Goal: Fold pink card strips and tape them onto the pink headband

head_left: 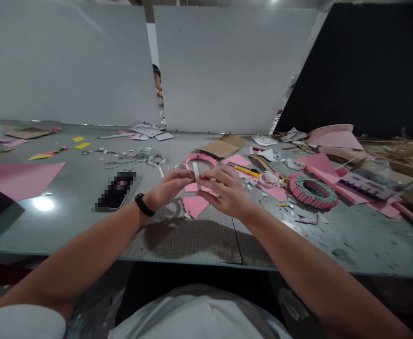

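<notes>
Between my hands a narrow white strip (195, 173), perhaps paper or tape, stands nearly upright. My left hand (171, 187) pinches it from the left with the fingertips, and my right hand (229, 190) grips it from the right, fingers bent. Just behind the hands lies a ring with a ruffled pink edge (201, 157). Pieces of pink paper (194, 205) lie beneath and in front of my fingers. A yellow cutter knife (246, 170) rests to the right of my right hand. My fingers partly hide the strip's lower end.
A phone (116, 190) lies left of my left wrist. To the right is a pink ring with a grey-green cord (314, 192). A brown paper piece (224, 146), a roll of tape (268, 179) and paper scraps lie around. White panels (234, 66) stand behind the table; a person shows through a gap.
</notes>
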Action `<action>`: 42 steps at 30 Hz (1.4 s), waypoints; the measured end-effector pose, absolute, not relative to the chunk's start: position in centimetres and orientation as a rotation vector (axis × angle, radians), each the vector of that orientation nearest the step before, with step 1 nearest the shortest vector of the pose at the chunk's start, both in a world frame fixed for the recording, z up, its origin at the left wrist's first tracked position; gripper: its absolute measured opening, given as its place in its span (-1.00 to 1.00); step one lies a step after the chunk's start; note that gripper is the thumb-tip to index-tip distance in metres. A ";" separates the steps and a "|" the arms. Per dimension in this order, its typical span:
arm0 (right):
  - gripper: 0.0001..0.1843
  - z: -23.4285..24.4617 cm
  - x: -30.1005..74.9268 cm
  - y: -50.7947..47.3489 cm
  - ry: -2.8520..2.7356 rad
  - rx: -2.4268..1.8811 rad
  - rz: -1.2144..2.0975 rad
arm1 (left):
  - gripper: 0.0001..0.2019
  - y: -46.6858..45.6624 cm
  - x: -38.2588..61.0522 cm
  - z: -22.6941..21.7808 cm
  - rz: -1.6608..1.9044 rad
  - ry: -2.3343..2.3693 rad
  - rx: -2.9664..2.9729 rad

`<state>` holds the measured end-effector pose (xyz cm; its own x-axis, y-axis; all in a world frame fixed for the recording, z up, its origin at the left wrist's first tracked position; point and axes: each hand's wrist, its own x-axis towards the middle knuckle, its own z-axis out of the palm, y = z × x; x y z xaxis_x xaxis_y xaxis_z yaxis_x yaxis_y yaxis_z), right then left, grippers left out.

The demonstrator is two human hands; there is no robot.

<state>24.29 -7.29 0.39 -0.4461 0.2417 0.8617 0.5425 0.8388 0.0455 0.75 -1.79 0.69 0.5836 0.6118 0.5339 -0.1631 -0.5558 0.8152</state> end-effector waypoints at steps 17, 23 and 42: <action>-0.83 -0.1 23.8 -6.9 -2.070 -0.611 -0.243 | -0.66 -2.4 0.5 2.2 1.182 0.466 2.147; -0.73 -0.3 24.9 -6.6 -1.873 -0.731 -0.092 | -0.72 -2.4 0.8 1.8 1.132 0.441 2.187; -0.79 -0.1 23.7 -7.4 -1.936 -0.664 -0.334 | -0.55 -2.0 1.5 1.7 1.065 0.650 2.091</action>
<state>23.74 -7.38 -0.12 -0.3301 0.3021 0.8943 0.5845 0.8094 -0.0576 1.51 -2.04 1.69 0.5380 0.6875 0.4877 0.1193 -0.6349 0.7633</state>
